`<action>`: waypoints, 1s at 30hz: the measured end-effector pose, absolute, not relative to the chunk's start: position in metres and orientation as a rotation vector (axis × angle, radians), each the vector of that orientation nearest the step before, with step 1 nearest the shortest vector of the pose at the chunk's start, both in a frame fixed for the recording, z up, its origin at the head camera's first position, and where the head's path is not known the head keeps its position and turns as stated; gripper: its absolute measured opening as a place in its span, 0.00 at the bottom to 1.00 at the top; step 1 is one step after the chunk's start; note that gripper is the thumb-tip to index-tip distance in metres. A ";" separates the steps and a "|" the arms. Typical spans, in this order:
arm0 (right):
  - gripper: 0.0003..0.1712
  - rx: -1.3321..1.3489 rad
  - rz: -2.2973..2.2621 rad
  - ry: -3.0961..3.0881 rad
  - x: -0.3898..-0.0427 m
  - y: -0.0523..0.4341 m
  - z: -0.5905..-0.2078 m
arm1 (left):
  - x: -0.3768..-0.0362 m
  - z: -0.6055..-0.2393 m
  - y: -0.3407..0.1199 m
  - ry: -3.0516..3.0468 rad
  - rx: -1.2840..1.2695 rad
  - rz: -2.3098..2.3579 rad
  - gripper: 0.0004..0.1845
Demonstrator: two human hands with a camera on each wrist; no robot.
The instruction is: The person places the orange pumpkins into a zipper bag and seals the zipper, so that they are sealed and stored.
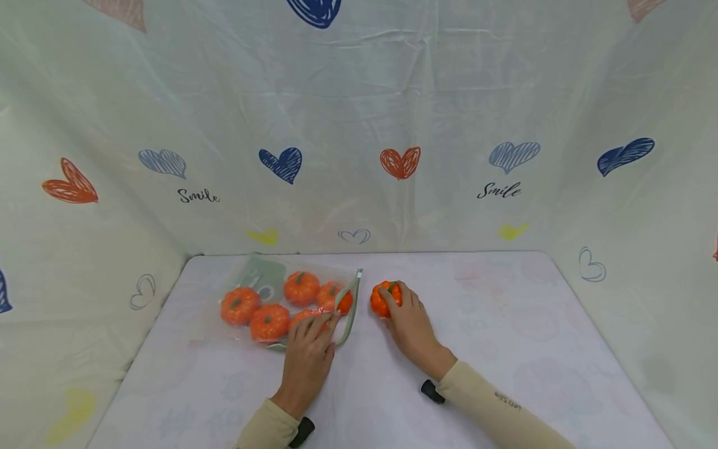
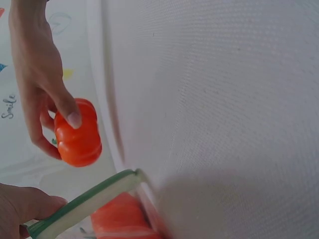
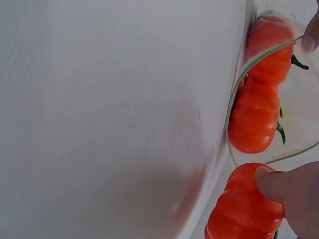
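Observation:
A small orange pumpkin [image 1: 378, 304] with a green stem is gripped between the thumb and fingers of my right hand [image 1: 415, 327], just right of the bag's mouth. My left hand [image 1: 308, 358] pinches the near edge of a clear zip bag [image 1: 262, 272] with a green-trimmed rim. Several more orange pumpkins [image 1: 239, 306] lie inside the bag. In the right wrist view the bag's rim [image 3: 269, 51] gapes, with two pumpkins [image 3: 254, 117] showing within. The left wrist view has the thumb [image 2: 40, 204] against the rim and the held pumpkin [image 2: 79, 139] beyond it.
All of this is on a white-covered table [image 1: 505, 349]. A pale curtain [image 1: 348, 112] printed with hearts and "Smile" hangs behind and at both sides. Dark wrist devices [image 1: 432, 391] sit at the cuffs of the beige sleeves [image 1: 493, 405].

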State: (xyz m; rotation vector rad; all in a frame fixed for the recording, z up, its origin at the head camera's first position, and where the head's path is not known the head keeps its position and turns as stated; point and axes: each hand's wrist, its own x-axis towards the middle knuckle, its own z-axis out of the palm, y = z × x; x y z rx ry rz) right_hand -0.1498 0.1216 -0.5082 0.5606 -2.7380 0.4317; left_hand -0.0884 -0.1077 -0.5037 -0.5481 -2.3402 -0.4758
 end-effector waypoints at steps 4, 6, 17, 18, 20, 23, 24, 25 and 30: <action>0.37 0.605 0.440 -2.725 -0.147 0.117 -0.508 | -0.089 -0.503 -0.108 -2.333 -0.561 -0.483 0.42; 0.37 0.622 0.448 -2.723 -0.145 0.114 -0.508 | -0.090 -0.503 -0.108 -2.336 -0.561 -0.485 0.42; 0.37 0.691 0.453 -2.735 -0.135 0.102 -0.507 | -0.090 -0.503 -0.108 -2.344 -0.561 -0.487 0.40; 0.37 0.699 0.448 -2.737 -0.134 0.101 -0.507 | -0.090 -0.503 -0.108 -2.342 -0.560 -0.483 0.40; 0.38 0.711 0.441 -2.738 -0.133 0.099 -0.507 | -0.090 -0.503 -0.108 -2.339 -0.558 -0.480 0.40; 0.38 0.719 0.438 -2.728 -0.131 0.096 -0.507 | -0.090 -0.504 -0.108 -2.340 -0.556 -0.479 0.40; 0.38 0.721 0.442 -2.721 -0.131 0.095 -0.507 | -0.090 -0.504 -0.108 -2.340 -0.556 -0.478 0.40; 0.38 0.726 0.447 -2.716 -0.130 0.094 -0.507 | -0.090 -0.504 -0.108 -2.341 -0.556 -0.479 0.40; 0.38 0.753 0.446 -2.700 -0.128 0.088 -0.509 | -0.089 -0.504 -0.108 -2.355 -0.554 -0.479 0.40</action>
